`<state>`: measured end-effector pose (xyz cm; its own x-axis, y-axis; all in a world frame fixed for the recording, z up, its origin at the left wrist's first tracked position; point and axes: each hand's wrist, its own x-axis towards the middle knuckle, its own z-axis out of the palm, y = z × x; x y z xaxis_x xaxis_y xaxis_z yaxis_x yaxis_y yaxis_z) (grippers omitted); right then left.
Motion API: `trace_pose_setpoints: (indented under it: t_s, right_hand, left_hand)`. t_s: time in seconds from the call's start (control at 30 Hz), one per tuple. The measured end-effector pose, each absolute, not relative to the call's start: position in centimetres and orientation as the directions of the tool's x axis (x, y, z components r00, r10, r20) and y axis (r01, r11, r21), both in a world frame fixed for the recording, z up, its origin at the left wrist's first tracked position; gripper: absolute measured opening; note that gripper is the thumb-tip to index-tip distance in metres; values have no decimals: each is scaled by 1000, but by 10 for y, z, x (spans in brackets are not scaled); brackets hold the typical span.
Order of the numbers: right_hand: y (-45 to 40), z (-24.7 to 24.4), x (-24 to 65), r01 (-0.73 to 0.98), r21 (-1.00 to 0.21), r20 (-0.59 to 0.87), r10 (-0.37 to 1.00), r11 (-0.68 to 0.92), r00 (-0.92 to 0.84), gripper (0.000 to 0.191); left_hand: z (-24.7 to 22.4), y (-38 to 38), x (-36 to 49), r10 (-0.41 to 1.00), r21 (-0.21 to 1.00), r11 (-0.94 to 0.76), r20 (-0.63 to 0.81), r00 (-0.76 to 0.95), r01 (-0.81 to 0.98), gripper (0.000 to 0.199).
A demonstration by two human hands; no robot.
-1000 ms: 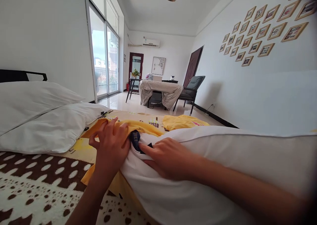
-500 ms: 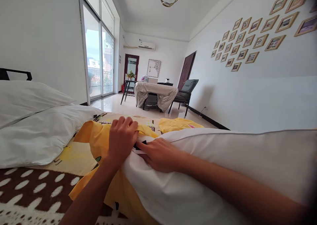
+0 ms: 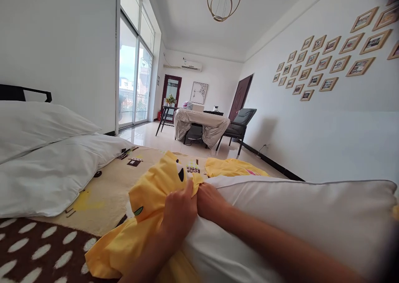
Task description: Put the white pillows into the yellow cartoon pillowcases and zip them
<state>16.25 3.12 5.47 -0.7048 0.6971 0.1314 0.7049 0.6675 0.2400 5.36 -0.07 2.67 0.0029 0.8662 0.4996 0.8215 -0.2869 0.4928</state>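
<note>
L hand (image 3: 180, 210) fisted, grip clamped on yellow cloth (image 3: 156, 185); R hand (image 3: 212, 202) curled adj., can't tell its grip.

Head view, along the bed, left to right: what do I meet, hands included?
Stacked white pillows → bunched yellow cloth → left hand → right hand → bulk of the long white pillow.

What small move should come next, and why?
Perhaps ease the gathered yellow cloth over the right-hand white pillow: the left hand grips the cloth, the right hand is beside it at the pillow's end, and the pillow looks mostly uncovered.
</note>
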Motion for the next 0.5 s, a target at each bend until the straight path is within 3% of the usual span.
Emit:
trace_pose_setpoints:
  t_s: [0.13,0.27,0.4,0.5]
  right_hand:
    - [11,88,187,686,178,153,669,706,-728,32]
    - [8,131,233,593,124,53,592,796,-805,51]
    - [14,129,258,678,171,33,683,715,-729,63]
    - [4,103,248,691,202,42,699,694,-714,56]
  left_hand:
    - [34,2,37,868,678,-364,496,-32,639,12]
    - [37,1,30,867,729,-388,497,-47,565,14]
    - [38,-3,33,863,678,-379,505,-24,630,15]
    - [37,-4,35,845,519,-322,536,-8,792,14]
